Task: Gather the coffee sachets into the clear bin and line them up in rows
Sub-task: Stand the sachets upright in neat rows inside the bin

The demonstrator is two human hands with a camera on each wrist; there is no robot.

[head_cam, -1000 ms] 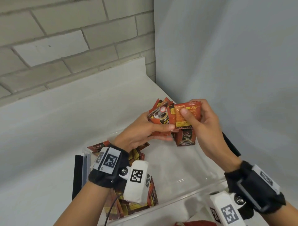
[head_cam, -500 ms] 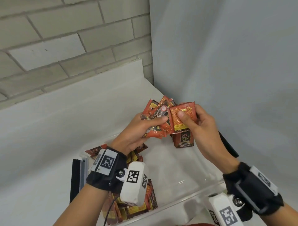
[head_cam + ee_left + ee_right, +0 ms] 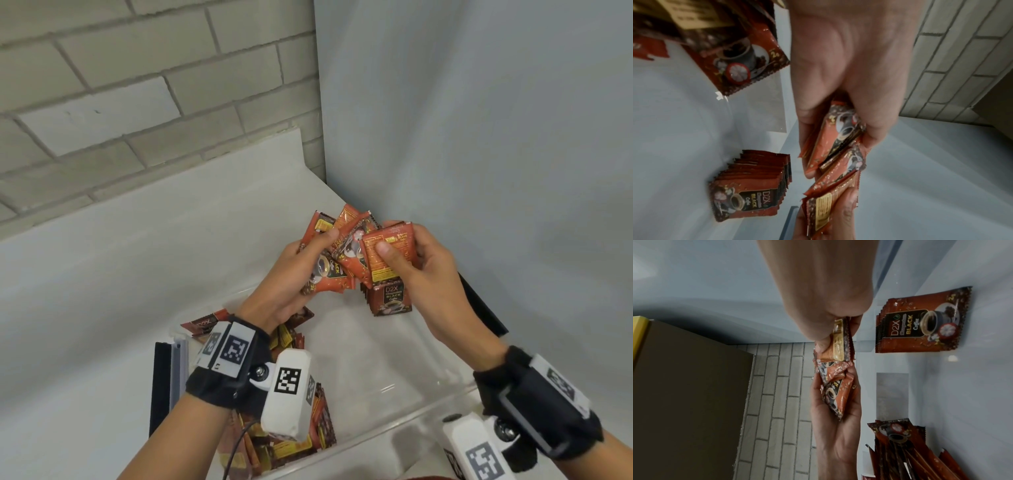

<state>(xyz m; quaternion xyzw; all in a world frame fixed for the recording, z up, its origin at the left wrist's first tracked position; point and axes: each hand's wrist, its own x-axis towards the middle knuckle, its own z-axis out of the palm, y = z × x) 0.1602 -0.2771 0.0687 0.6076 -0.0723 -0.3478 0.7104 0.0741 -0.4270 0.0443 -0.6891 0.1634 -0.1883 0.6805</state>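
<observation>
Above the clear bin (image 3: 404, 431), my left hand (image 3: 308, 263) grips a fanned bunch of red coffee sachets (image 3: 342, 253) (image 3: 836, 142) (image 3: 836, 395). My right hand (image 3: 407, 260) pinches one sachet (image 3: 390, 260) (image 3: 838, 344) from that bunch, printed back facing me, thumb on top. A neat row of upright sachets (image 3: 390, 298) (image 3: 750, 183) (image 3: 945, 324) stands in the bin's far right corner. A loose heap of sachets (image 3: 294, 431) (image 3: 910, 454) fills the bin's left side, partly hidden by my left wrist.
The bin sits on a white counter (image 3: 102, 291) in a corner, brick wall (image 3: 137, 85) behind and a plain grey wall (image 3: 479, 137) to the right. A black and grey strip (image 3: 169, 380) lies left of the bin. A dark strip (image 3: 479, 308) lies along the right wall.
Both hands have risen slightly with the bunch. The left hand's sachets fanned out wider, and the right hand's pinched sachet has drawn a little apart from them.
</observation>
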